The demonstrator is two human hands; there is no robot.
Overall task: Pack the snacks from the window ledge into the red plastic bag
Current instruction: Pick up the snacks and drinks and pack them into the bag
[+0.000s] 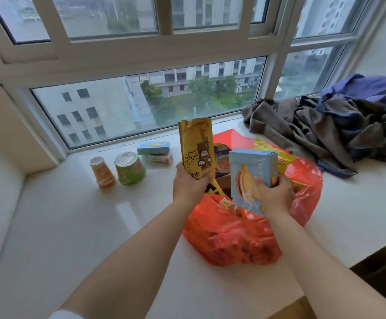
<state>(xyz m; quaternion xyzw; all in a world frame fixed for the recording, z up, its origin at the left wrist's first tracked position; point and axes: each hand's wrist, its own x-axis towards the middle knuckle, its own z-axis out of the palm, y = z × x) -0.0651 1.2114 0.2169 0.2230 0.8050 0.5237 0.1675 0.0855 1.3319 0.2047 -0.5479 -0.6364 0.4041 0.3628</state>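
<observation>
A red plastic bag (240, 242) lies open on the white window ledge (76, 226), with several snack packs inside. My left hand (188, 185) grips a tall yellow snack packet (195, 146) upright, just above the bag's left side. My right hand (276, 195) holds a light blue biscuit box (249, 171) over the bag's opening. On the ledge to the left stand an orange cup (102, 172) upside down and a green cup (129, 168). A small blue-green box (154, 147) rests on a flatter pale pack (162, 158) behind them.
A heap of grey and blue clothes (339, 125) covers the ledge at the right, close behind the bag. The window (141, 104) runs along the back. A side wall (0, 143) closes the ledge at the left. The ledge's front edge drops off at the lower right.
</observation>
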